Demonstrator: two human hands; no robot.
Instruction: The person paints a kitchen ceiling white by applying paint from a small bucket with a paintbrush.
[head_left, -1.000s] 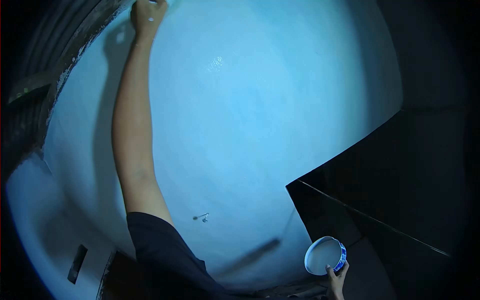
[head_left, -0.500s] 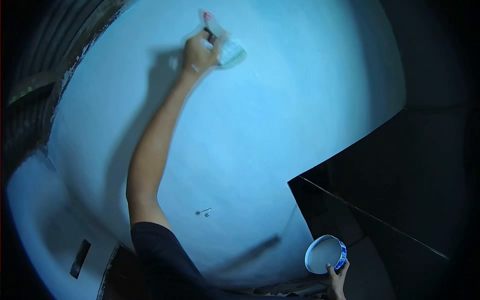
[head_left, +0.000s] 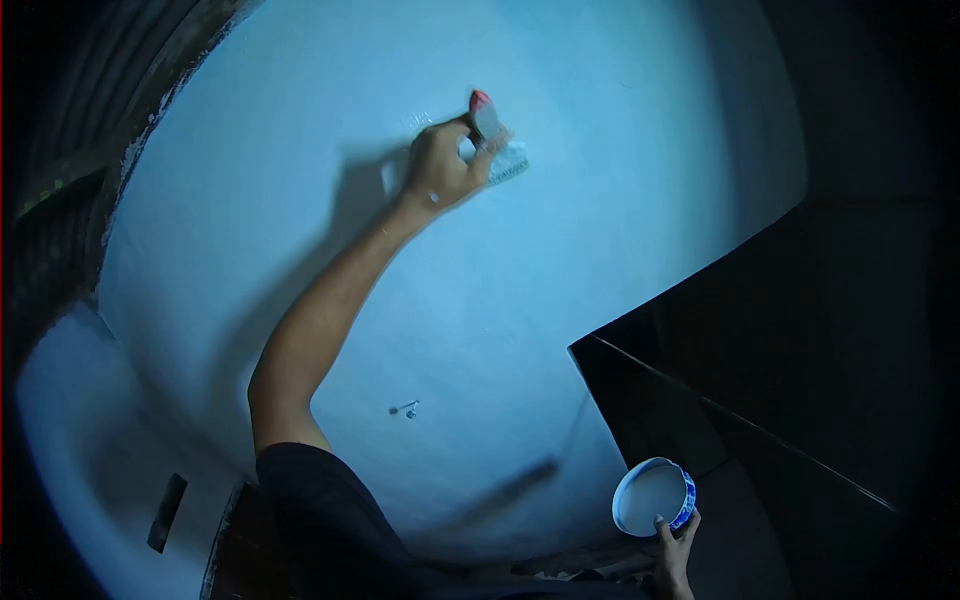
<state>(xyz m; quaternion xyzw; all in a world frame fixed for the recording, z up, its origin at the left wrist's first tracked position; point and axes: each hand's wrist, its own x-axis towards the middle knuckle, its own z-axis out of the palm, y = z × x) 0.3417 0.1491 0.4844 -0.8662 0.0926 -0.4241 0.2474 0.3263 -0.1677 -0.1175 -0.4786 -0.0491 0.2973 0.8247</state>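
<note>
High on a pale wall [head_left: 560,260], my left hand [head_left: 440,165] is closed around a wide paintbrush [head_left: 508,160]. The brush has a reddish handle tip, and its pale bristles are at the wall surface. My left arm reaches up from the lower left, its shadow falling beside it. At the lower right, my right hand [head_left: 677,550] grips a blue-and-white bowl [head_left: 689,500] by its rim. The thumb lies over the near edge, with the fingers outside. The bowl holds a pale, whitish content, and its opening faces me.
A small metal hook or nail [head_left: 405,409] sticks out of the wall below my left forearm. The dark slot [head_left: 167,513] is in the side wall at the lower left. Corrugated dark sheeting [head_left: 75,120] borders the upper left. Dark surfaces fill the right side.
My left hand and the paintbrush have moved down and to the right across the wall. My right hand with the bowl has hardly shifted.
</note>
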